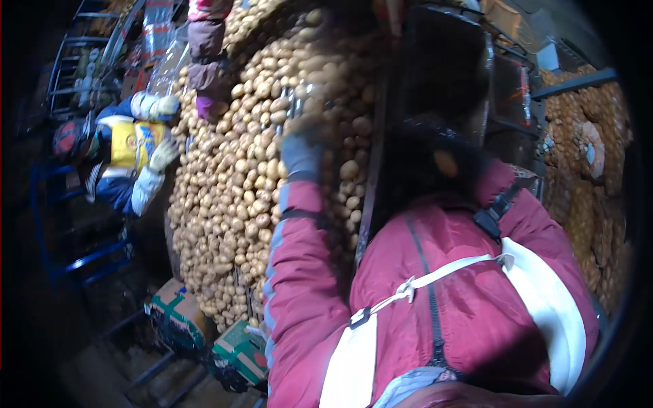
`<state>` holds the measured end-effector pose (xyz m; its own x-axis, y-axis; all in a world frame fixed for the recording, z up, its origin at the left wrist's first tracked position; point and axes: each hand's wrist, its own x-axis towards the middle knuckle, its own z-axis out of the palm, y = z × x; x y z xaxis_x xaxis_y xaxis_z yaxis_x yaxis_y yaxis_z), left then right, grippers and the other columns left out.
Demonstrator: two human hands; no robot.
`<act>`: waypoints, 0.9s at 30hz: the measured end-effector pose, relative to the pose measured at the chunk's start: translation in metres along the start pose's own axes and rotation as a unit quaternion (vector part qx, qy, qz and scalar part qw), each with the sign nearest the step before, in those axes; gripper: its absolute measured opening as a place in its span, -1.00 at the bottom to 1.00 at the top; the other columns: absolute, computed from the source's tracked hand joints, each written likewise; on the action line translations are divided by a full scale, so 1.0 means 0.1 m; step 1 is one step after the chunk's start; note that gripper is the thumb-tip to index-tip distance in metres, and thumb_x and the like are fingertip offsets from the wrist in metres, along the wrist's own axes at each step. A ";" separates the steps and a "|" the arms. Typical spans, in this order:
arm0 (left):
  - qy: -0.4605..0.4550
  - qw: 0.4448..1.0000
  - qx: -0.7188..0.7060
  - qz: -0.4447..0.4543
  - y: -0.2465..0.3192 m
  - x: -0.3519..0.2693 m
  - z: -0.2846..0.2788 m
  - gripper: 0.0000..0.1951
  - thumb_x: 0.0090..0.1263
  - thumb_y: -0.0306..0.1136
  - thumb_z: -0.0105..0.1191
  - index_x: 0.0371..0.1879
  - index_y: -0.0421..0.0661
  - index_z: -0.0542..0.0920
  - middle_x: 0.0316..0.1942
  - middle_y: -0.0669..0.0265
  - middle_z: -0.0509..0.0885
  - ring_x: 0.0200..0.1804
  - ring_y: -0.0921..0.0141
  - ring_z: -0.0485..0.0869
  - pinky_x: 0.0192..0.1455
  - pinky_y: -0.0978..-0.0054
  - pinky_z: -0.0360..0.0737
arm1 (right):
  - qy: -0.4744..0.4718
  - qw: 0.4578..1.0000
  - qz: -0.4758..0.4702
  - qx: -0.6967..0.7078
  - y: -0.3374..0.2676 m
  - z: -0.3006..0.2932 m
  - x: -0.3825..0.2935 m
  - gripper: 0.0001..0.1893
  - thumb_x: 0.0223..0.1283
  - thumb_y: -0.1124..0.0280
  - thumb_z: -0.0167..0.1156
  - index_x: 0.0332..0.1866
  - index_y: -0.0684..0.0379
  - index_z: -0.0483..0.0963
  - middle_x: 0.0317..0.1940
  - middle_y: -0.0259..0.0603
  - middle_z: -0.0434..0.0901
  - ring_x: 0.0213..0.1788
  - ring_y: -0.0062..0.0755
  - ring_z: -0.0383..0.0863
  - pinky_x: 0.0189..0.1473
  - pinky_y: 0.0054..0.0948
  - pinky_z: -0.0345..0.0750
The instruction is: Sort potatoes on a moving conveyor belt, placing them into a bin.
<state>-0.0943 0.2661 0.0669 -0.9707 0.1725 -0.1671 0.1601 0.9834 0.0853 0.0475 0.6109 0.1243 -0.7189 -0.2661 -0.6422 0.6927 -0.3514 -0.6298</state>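
Note:
My left hand point(302, 149), in a grey-blue glove, reaches over a broad spread of potatoes point(240, 178) on a sorting table. Its fingertips are blurred among the potatoes, so I cannot tell whether they grip one. Past the dark table edge point(375, 168), my right hand point(444, 135) is in deep shadow in front of my body. Just below it shows a single blurred potato point(445, 163); whether the hand holds it or it hangs free is unclear. A dark container or chute point(444, 66) lies beyond that hand.
Across the table a co-worker in a yellow apron point(125, 143) has gloved hands at the potatoes. Another person's sleeve point(205, 46) reaches in from the top. Taped cardboard boxes point(242, 352) stand at the lower left. Filled net sacks point(581, 204) are stacked right, below a metal bar point(574, 84).

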 end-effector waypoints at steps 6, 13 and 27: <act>-0.061 0.952 -0.299 0.004 -0.22 -0.02 -0.16 -0.44 0.32 -0.11 0.36 0.26 -0.10 0.64 0.15 0.10 0.71 0.10 0.17 0.71 0.13 0.27 0.65 | 0.008 0.999 -0.024 -0.029 -0.16 -0.06 -0.05 -0.66 0.60 0.19 0.04 0.11 0.20 0.64 -0.21 -0.24 0.72 -0.30 -0.40 0.74 -0.30 -0.43 0.68; -0.096 0.464 -0.861 -0.186 0.02 -0.44 -0.52 -0.49 0.56 -0.10 0.06 0.42 -0.06 0.51 0.18 0.21 0.70 0.02 0.20 0.75 -0.02 0.33 0.73 | 0.023 0.997 -0.040 -0.069 -0.23 -0.22 -0.01 -0.68 0.61 0.22 0.02 0.11 0.19 0.64 -0.16 -0.25 0.73 -0.24 -0.44 0.74 -0.27 -0.46 0.68; -0.211 0.466 -0.841 -0.174 0.54 -0.36 -0.29 -0.59 0.60 -0.06 -0.04 -0.06 -0.23 0.62 -0.45 0.20 0.67 -0.63 0.38 0.52 -0.64 0.53 0.42 | 0.120 0.960 -0.047 -0.250 -0.54 -1.14 -1.04 -0.64 0.59 0.19 0.04 0.23 0.18 0.58 -0.08 -0.19 0.75 -0.15 -0.35 0.76 -0.18 -0.36 0.68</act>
<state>-0.0559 0.3110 0.1065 -0.7066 0.3639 -0.6069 -0.7061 -0.4186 0.5711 0.0916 0.7597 0.1756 -0.7872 -0.0196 -0.6164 0.6095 0.1276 -0.7825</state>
